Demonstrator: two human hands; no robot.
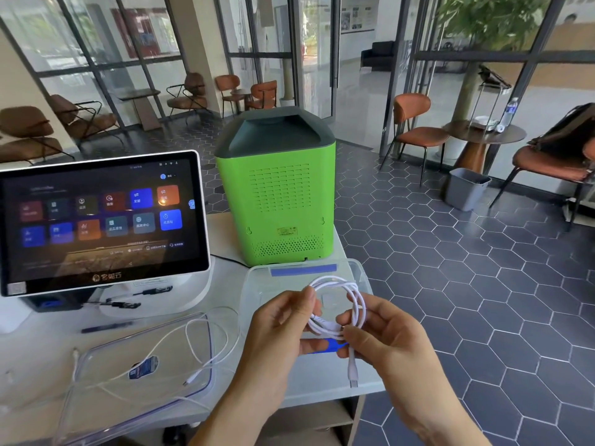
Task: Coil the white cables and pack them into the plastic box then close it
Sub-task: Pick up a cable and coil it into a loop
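Note:
A white cable (346,291), wound into a small coil, hangs between both hands above the open clear plastic box (257,284) with blue latches. My left hand (273,336) pinches the coil's left side. My right hand (383,342) grips the bundle at its bottom, and the cable's plug end (352,373) dangles below the fingers. A second white cable (199,339) lies loose and uncoiled on the table to the left, draped over the clear box lid (106,391), which rests flat on the table.
A tablet screen on a white stand (103,220) fills the left of the white table (322,378). A green machine (277,188) stands just behind the box. A dark pen (106,326) lies in front of the stand. The table edge is at the right, with tiled floor beyond.

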